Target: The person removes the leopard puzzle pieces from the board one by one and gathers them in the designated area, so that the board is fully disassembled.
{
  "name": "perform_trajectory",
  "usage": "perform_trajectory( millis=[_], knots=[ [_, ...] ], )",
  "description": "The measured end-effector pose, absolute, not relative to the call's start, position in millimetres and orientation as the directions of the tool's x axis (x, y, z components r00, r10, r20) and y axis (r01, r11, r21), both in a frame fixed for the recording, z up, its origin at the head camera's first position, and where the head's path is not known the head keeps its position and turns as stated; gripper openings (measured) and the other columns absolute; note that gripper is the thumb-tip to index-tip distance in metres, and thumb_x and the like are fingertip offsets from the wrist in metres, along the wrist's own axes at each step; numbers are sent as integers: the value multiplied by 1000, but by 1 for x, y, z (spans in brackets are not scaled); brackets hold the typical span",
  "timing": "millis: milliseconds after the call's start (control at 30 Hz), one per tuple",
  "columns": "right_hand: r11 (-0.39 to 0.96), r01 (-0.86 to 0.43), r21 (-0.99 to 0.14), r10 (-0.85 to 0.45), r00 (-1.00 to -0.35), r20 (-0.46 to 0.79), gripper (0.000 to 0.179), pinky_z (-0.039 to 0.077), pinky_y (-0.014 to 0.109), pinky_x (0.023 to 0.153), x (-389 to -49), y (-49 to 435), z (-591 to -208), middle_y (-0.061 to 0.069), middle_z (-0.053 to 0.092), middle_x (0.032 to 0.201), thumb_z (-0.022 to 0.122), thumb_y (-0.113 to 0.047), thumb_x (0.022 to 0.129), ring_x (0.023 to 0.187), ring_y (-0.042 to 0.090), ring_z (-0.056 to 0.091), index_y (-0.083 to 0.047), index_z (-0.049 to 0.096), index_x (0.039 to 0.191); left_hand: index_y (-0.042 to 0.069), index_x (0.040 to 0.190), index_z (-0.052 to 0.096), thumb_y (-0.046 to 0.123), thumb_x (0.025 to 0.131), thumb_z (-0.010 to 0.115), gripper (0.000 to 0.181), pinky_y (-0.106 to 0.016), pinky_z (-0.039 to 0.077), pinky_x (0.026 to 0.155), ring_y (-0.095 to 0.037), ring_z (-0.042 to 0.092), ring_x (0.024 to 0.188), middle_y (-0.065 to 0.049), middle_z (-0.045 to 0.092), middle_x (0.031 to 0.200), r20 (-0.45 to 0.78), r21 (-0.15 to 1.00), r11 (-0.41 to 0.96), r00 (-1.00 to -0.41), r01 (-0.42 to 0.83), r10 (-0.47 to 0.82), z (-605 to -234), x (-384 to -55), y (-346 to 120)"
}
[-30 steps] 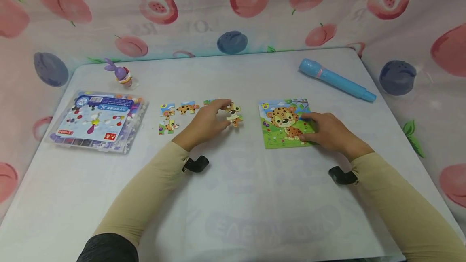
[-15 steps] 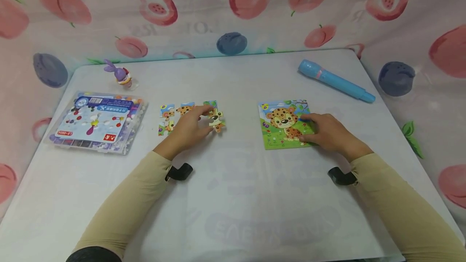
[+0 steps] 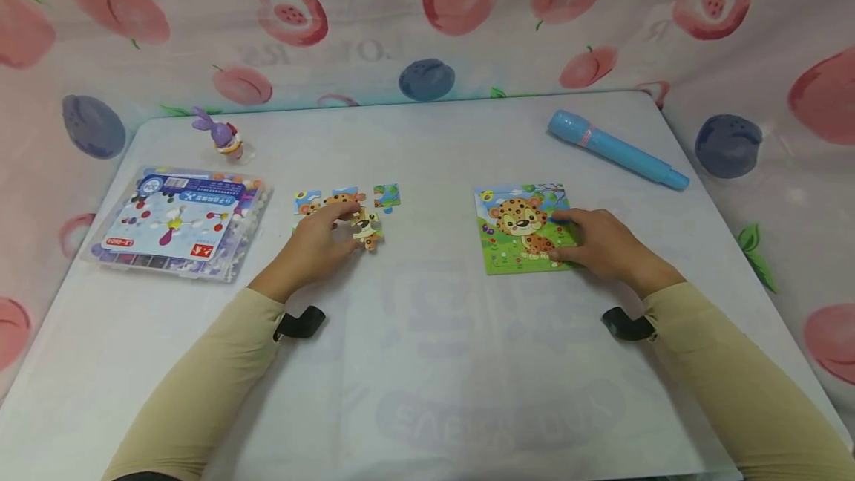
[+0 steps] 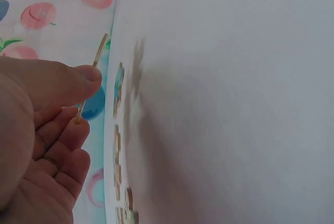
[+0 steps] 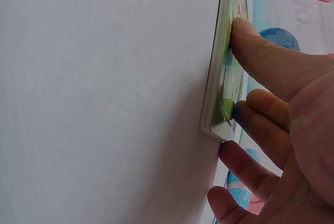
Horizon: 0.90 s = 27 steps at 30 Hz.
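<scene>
In the head view my left hand (image 3: 315, 247) pinches a jigsaw piece (image 3: 367, 227) with part of a leopard cub on it, between thumb and fingertips. The left wrist view shows that piece (image 4: 100, 49) edge-on, raised above the white table. Several other jigsaw pieces (image 3: 387, 195) lie just beyond this hand, some partly covered by it. My right hand (image 3: 604, 243) rests at the right side of a square leopard picture board (image 3: 504, 254). In the right wrist view, the thumb (image 5: 253, 44) and a fingertip touch the board's face, while the lower fingers spread past its corner.
A clear plastic case (image 3: 177, 221) with a molecule-picture label lies at the left. Behind it stands a purple-eared figurine (image 3: 223, 138). A blue tube-shaped object (image 3: 617, 147) lies at the back right. A fruit-print curtain (image 3: 374, 21) hangs behind the table.
My left hand has moved left with the pinched jigsaw piece, over the left pieces, uncovering the blue-green piece at the back. My right hand and the picture board have stayed in place.
</scene>
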State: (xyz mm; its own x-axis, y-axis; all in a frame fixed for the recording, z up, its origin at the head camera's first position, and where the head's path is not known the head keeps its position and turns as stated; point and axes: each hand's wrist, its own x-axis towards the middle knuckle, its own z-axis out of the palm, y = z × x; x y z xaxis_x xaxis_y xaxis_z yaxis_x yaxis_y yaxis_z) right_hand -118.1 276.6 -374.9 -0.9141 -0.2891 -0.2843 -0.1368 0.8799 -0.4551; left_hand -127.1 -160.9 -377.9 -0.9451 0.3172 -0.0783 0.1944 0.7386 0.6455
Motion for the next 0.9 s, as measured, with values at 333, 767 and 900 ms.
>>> perform_trajectory(
  millis=[333, 767, 900],
  knots=[
    [880, -121, -460, -280, -913, -295, 73, 25, 65, 109, -117, 276, -373, 32, 42, 146, 75, -34, 90, 134, 52, 33, 3, 45, 146, 0, 142, 51, 6, 90, 71, 56, -51, 39, 106, -39, 51, 126, -20, 57, 135, -96, 596, 780, -948, 189, 303, -382, -122, -176],
    [878, -122, -463, -282, -913, -294, 73, 25, 64, 109, -118, 277, -373, 32, 42, 146, 75, -35, 90, 134, 52, 33, 3, 45, 146, 0, 142, 51, 7, 92, 69, 54, -53, 37, 108, -39, 50, 129, -20, 59, 136, -100, 574, 795, -947, 195, 305, -381, -124, -188],
    [875, -122, -470, -284, -914, -292, 74, 25, 64, 109, -117, 277, -374, 32, 42, 146, 75, -34, 90, 135, 52, 33, 3, 45, 146, 0, 142, 52, 7, 92, 70, 54, -53, 38, 108, -39, 51, 128, -20, 59, 136, -108, 571, 799, -948, 188, 300, -381, -125, -189]
  ],
)
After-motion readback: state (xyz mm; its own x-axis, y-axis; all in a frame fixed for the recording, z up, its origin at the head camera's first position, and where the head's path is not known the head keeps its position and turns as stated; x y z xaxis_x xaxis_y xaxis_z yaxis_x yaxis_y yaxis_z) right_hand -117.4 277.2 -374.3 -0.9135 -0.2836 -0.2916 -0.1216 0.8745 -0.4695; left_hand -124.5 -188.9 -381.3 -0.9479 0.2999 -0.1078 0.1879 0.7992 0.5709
